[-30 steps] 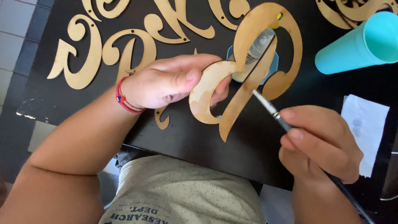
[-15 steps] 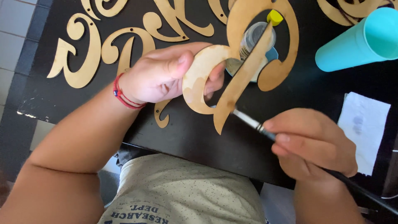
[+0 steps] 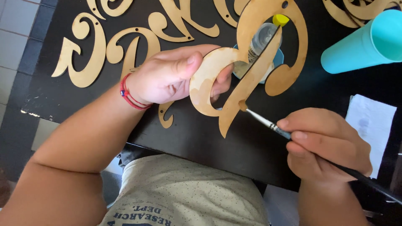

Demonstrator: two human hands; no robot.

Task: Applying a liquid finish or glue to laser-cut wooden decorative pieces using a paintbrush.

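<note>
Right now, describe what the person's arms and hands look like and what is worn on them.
Both arms are bare, with no sleeves in view. The left hand has a red cord bracelet with a small blue bead at the wrist. The right hand wears nothing: no ring, watch or glove shows. Nails are short and unpainted.

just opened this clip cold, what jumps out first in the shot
At centre, the left hand holds up a flat, curly wooden letter cutout, while the right hand touches a thin black-handled paintbrush to its edge. More tan wooden letters lie on the black table, with a turquoise plastic cup lying at upper right.
</note>
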